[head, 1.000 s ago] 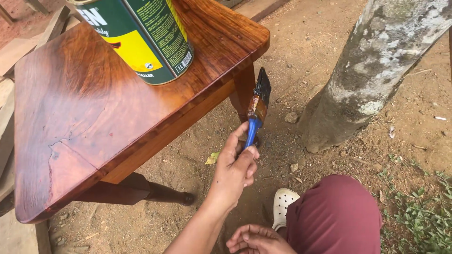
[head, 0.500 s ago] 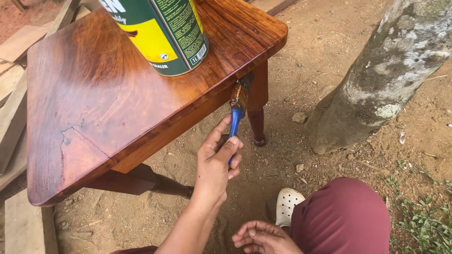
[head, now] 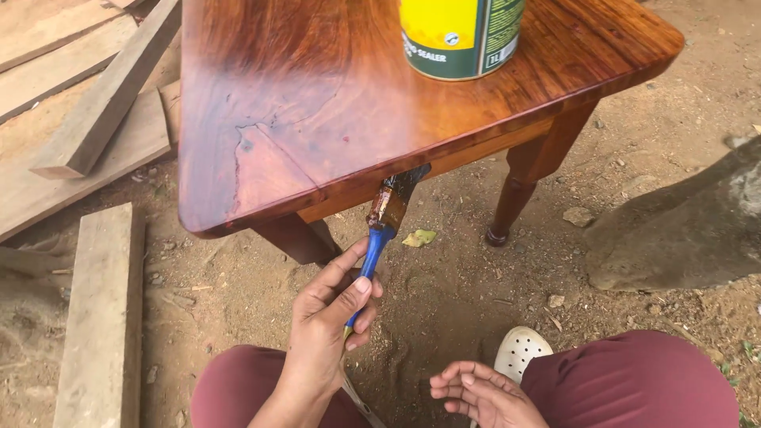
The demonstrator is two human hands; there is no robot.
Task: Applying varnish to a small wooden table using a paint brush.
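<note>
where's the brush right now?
Head view, centre: the blue-handled paintbrush is in the left hand, its bristles against the apron under the front edge of the wooden table, below the tin can.

A blue-handled paintbrush [head: 386,218] with a stain-smeared ferrule tilts upward, its dark bristles pressed against the apron under the glossy reddish-brown wooden desk [head: 333,103].
</note>
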